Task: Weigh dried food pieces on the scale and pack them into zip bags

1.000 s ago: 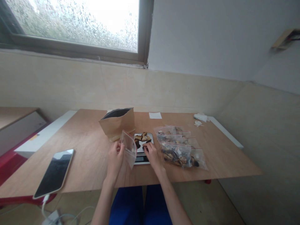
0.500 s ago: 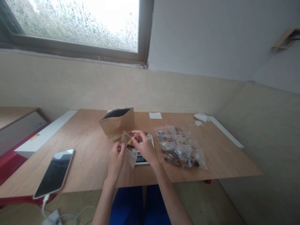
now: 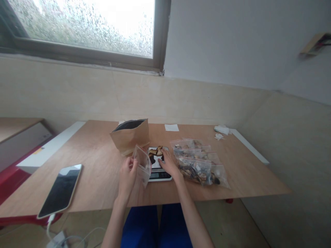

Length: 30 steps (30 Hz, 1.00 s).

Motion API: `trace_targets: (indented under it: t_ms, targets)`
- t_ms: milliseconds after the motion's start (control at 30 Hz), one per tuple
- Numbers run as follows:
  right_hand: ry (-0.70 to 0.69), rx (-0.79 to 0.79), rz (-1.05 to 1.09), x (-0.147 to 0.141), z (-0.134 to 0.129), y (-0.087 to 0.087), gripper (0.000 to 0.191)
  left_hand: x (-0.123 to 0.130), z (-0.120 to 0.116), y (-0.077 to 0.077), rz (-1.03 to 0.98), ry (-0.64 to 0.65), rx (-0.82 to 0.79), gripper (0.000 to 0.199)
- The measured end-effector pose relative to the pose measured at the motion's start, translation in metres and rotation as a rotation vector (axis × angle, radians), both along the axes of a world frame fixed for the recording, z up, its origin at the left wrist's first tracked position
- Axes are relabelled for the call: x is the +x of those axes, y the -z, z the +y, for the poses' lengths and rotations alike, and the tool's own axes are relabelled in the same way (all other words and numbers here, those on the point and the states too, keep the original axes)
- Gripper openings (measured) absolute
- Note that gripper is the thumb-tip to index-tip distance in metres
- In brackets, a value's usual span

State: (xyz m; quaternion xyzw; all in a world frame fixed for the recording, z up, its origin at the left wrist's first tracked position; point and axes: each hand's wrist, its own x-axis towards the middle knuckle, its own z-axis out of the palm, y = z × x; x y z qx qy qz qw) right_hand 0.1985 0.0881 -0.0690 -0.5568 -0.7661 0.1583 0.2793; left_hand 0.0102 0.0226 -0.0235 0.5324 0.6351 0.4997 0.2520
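My left hand (image 3: 128, 172) pinches the edge of a clear zip bag (image 3: 142, 163) whose mouth gapes. My right hand (image 3: 168, 162) reaches over a white digital scale (image 3: 160, 175), fingers apart, with its fingertips at brown and dark dried slices (image 3: 156, 151) that lie on the scale. Whether it grips a slice cannot be made out. Just right of that hand lie several filled clear zip bags (image 3: 195, 168). Behind the bag in my left hand stands an open brown paper pouch (image 3: 131, 136).
A phone (image 3: 60, 189) with a white cable lies at the table's left front. White paper (image 3: 171, 127) lies at the back, and crumpled white scraps (image 3: 221, 130) at the back right. The wooden table (image 3: 245, 172) ends near my lap.
My right hand has moved from the zip bag's mouth to the slices on the scale, right of the bag. The left hand has kept its hold on the bag.
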Motion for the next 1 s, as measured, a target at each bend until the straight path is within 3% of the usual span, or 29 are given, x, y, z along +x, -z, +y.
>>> trace_targets:
  t_ms: [167,533,633,767,900,1000]
  targets:
    - [0.042,0.124,0.034,0.002,-0.01,0.005,0.03,0.0,0.001,0.002,-0.021,0.013,0.009,0.028]
    - [0.103,0.17,0.02,0.002,-0.017,0.011,0.029,0.001,0.0,0.002,-0.03,0.012,-0.008,0.028]
    - [0.123,0.156,0.147,-0.001,-0.018,-0.003,0.028,0.001,0.0,0.002,-0.026,0.018,-0.013,0.028]
    - [0.151,0.174,0.372,-0.016,-0.02,-0.04,0.025,0.003,0.0,0.003,-0.016,0.027,-0.012,0.028]
    - [0.0,0.076,0.494,-0.039,-0.019,-0.074,0.02,0.005,0.0,0.004,0.007,0.006,-0.008,0.027]
    - [-0.118,-0.037,0.454,-0.055,-0.018,-0.085,0.017,0.006,0.001,0.005,0.0,0.015,0.012,0.027]
